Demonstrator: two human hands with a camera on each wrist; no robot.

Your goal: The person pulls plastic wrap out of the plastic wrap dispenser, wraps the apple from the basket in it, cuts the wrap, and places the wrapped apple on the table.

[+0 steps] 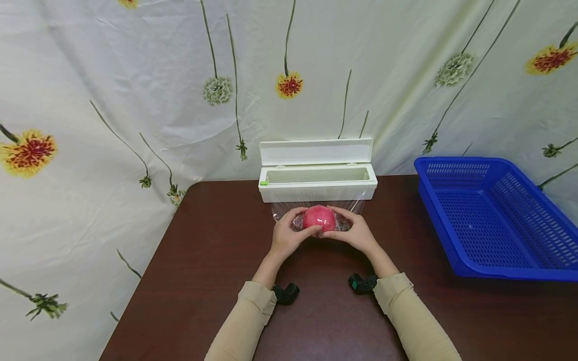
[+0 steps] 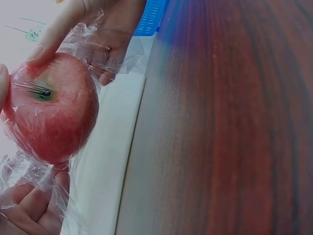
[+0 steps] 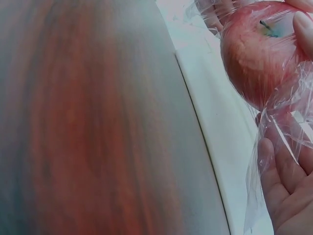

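A red apple (image 1: 318, 217) wrapped in clear cling film (image 3: 288, 105) is held between both hands in front of the white box. My left hand (image 1: 285, 238) grips its left side, with the thumb at the near face and the fingers behind. On the other side my right hand (image 1: 359, 234) grips it the same way, the two thumbs close together. Film clings tightly over the apple (image 2: 58, 112) and its stem, and bunches loosely about the fingers in both wrist views. More film spreads between the apple and the box.
The long white box (image 1: 318, 191), its lid (image 1: 316, 152) raised, stands at the back of the dark brown table (image 1: 217, 260). A blue perforated basket (image 1: 460, 250) sits at the right. Behind the table hangs a flowered cloth (image 1: 171, 65). Each wrist wears a black device (image 1: 285, 295).
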